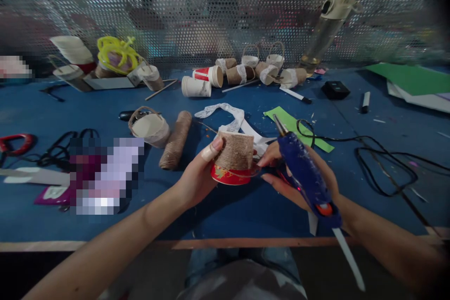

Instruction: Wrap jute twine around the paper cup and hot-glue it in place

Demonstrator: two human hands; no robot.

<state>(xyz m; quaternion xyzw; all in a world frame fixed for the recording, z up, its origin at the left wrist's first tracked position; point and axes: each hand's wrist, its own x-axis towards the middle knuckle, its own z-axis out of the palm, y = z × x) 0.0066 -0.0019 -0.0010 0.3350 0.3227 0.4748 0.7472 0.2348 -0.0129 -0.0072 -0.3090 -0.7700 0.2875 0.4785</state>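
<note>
My left hand (202, 171) is closed round a red paper cup (230, 176), tilted over the table with its upper part wound in brown twine (237, 150). A blue hot glue gun (305, 168) sits in my right hand (277, 183), its nozzle pointing up and away and a white glue stick (348, 258) poking out of its rear. The thumb and fingertips of that hand come together at the cup's right side, by a strand of twine. White lace ribbon (228, 111) lies just behind the cup. Left of it rests a twine roll (176, 138).
A lidded twine-handled cup (151, 129) stands left. Several small decorated cups (241, 74) and stacked paper cups (196, 87) lie at the back, before a perforated metal screen (197, 18). A black cord (372, 190) loops across the right, near green paper (323, 144). A bottle (325, 33) stands back right.
</note>
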